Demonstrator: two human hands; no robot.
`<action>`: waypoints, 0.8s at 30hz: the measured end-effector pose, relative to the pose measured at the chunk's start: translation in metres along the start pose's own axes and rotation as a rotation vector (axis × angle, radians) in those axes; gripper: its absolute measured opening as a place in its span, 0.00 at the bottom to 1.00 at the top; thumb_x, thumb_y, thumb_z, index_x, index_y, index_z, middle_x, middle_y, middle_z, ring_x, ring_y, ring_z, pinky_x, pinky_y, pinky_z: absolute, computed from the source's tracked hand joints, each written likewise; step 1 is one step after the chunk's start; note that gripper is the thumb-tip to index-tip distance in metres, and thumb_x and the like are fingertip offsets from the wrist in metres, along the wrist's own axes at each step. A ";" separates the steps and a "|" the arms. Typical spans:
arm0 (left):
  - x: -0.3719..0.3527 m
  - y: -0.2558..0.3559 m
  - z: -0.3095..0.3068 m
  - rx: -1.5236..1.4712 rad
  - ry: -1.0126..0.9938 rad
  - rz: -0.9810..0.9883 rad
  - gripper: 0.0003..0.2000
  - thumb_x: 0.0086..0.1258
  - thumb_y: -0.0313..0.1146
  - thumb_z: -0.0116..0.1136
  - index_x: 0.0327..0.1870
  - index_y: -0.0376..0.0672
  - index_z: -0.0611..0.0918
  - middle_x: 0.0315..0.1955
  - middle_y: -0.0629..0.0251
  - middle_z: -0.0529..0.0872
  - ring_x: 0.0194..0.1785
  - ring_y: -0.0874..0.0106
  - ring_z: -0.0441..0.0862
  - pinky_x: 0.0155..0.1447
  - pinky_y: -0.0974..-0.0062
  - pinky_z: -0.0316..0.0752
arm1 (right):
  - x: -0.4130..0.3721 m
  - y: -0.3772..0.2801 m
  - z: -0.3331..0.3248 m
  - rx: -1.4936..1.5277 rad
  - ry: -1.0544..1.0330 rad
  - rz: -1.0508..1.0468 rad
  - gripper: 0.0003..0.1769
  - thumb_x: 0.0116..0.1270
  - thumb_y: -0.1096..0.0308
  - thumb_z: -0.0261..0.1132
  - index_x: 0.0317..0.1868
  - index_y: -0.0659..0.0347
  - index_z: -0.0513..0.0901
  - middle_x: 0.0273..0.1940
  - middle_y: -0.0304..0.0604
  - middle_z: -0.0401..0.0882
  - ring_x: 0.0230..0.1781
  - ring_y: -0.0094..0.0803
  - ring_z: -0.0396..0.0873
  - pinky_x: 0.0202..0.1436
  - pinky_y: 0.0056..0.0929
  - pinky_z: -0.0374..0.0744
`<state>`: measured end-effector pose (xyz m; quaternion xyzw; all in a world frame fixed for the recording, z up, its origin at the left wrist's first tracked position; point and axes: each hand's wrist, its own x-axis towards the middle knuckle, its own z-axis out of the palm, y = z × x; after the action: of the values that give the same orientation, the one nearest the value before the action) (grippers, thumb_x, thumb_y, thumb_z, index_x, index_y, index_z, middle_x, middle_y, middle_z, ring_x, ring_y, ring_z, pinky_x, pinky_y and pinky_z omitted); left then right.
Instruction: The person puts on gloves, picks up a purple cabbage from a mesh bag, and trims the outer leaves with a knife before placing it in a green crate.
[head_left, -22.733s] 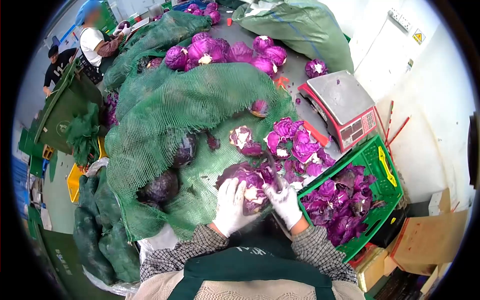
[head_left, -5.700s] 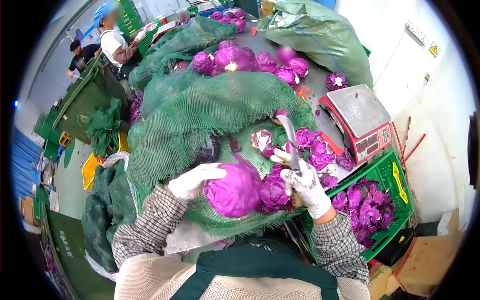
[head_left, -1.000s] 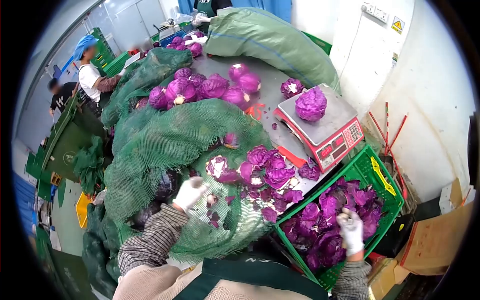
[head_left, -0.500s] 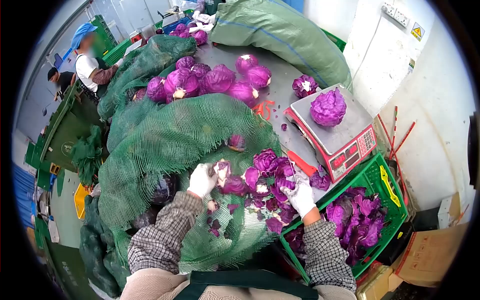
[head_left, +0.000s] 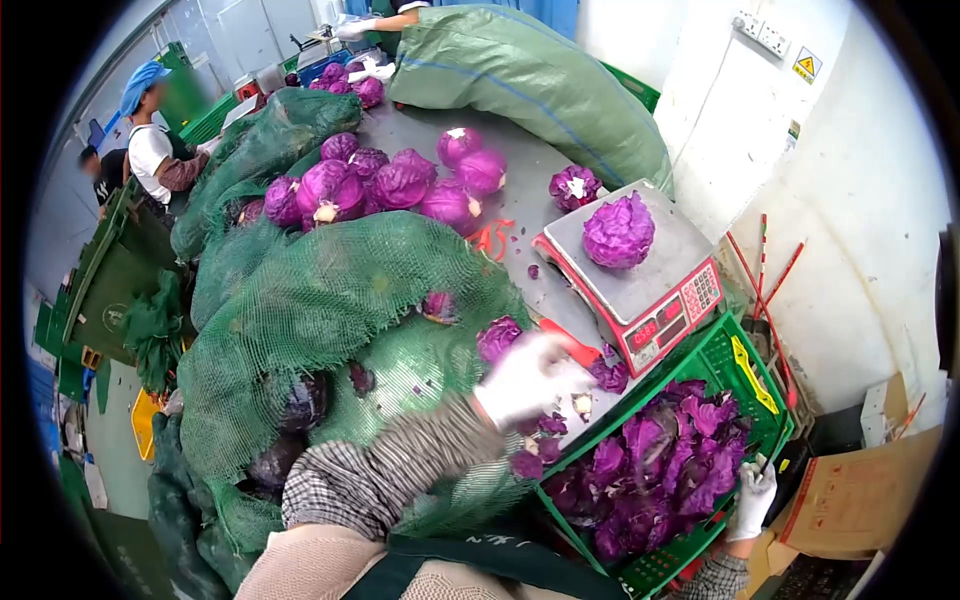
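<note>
My left hand [head_left: 535, 380], in a white glove and smeared by motion, is over the table edge near loose purple cabbage leaves [head_left: 540, 445]. Its fingers cannot be made out. My gloved right hand [head_left: 752, 500] is at the right side of the green crate [head_left: 590, 540], fingers closed, with a thin dark piece showing at the fingertips that I cannot identify. Purple leaves [head_left: 670, 450] fill much of the crate. A purple cabbage [head_left: 500, 338] sits just beyond my left hand, beside an orange-red object [head_left: 570, 345]. Green mesh sacking [head_left: 350, 265] lies to the left.
A red-edged scale [head_left: 650, 330] carries one cabbage [head_left: 618, 232]. Several cabbages [head_left: 330, 188] lie farther back, near a large pale green sack [head_left: 520, 75]. Cardboard boxes [head_left: 860, 495] stand at the right. A co-worker in a blue cap [head_left: 145, 85] stands at the far left.
My left hand has swept right across the sacking; my right hand has moved right and down to the crate. Leaves have left the sacking, and the crate holds more.
</note>
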<state>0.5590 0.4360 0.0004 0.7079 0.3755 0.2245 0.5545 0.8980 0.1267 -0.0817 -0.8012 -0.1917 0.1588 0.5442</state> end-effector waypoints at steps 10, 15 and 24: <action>0.044 -0.101 0.001 0.273 -0.180 -0.356 0.33 0.54 0.49 0.68 0.55 0.33 0.75 0.46 0.45 0.83 0.48 0.57 0.83 0.55 0.69 0.76 | -0.024 -0.015 0.010 -0.126 -0.066 0.076 0.18 0.68 0.73 0.61 0.57 0.64 0.74 0.36 0.34 0.76 0.21 0.14 0.67 0.19 0.14 0.65; 0.030 0.005 0.077 0.150 -0.585 -0.015 0.38 0.59 0.48 0.67 0.64 0.29 0.67 0.56 0.46 0.77 0.60 0.61 0.75 0.64 0.67 0.69 | -0.020 -0.032 0.015 -0.056 -0.048 0.099 0.19 0.68 0.73 0.59 0.59 0.64 0.73 0.36 0.35 0.77 0.17 0.15 0.64 0.18 0.15 0.64; 0.203 -0.001 0.021 0.715 0.204 0.342 0.61 0.39 0.48 0.78 0.74 0.42 0.48 0.70 0.38 0.50 0.73 0.41 0.49 0.73 0.49 0.52 | -0.036 -0.050 0.061 0.068 -0.243 0.036 0.22 0.68 0.65 0.61 0.60 0.64 0.72 0.38 0.36 0.81 0.17 0.15 0.67 0.20 0.13 0.65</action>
<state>0.6986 0.5816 -0.0268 0.8823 0.3601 0.2376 0.1880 0.8314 0.1756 -0.0552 -0.7604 -0.2363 0.2707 0.5411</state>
